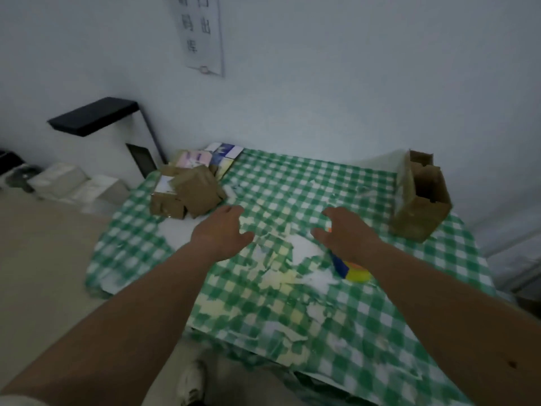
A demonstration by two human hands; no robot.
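Note:
A table under a green-and-white checked cloth (pixel 307 183) carries a scatter of torn white and pale yellow paper scraps (pixel 281 268) in its middle. My left hand (pixel 224 232) hovers over the left side of the scraps, fingers spread and holding nothing. My right hand (pixel 345 232) reaches over the right side, fingers loosely spread, also holding nothing. Under my right wrist lies a blue, yellow and orange object (pixel 352 271), partly hidden by my forearm. The whole view is blurred.
Crumpled brown cardboard boxes (pixel 187 194) and colourful packets (pixel 216 155) sit at the table's far left corner. An open brown cardboard box (pixel 421 200) stands at the far right. A black-topped white cabinet (pixel 117 133) stands left of the table against the wall.

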